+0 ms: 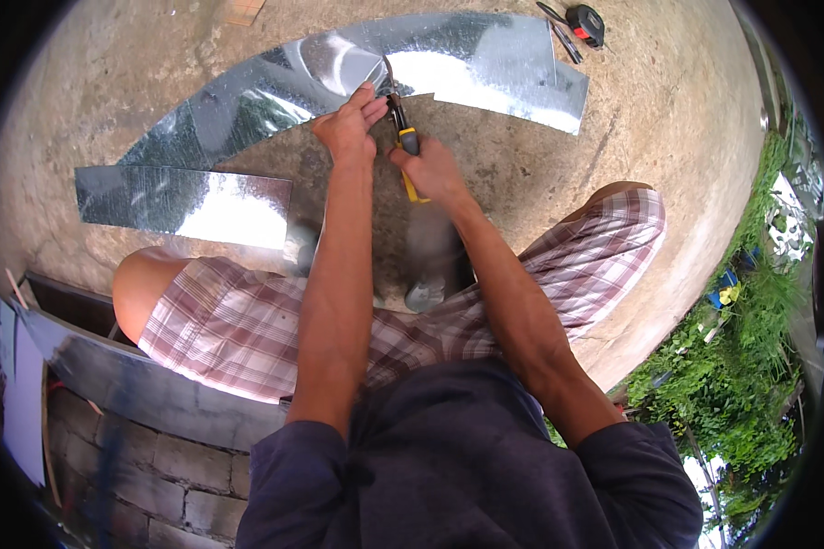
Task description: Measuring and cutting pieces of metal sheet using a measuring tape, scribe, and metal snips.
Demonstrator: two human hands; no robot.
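A long, shiny sheet of metal [238, 101] lies in an arc on the concrete in front of me. At its near edge my left hand [350, 126] is closed, fingers pinching the metal beside a cut. My right hand [433, 171] grips tin snips [408, 140] with yellow and black handles. Their jaws reach the sheet's edge just right of my left fingers, at the cut. How deep the blades sit in the metal is hard to make out. A separate rectangular metal piece [185, 203] lies nearer me on the left.
Beyond the sheet's right end rest a black and red tape measure [585, 25] and a dark pen-like tool [567, 42]. A small orange-brown scrap [244, 10] is at the far edge. My crossed legs in plaid shorts [233, 320] flank the work; plants [714, 366] grow at right.
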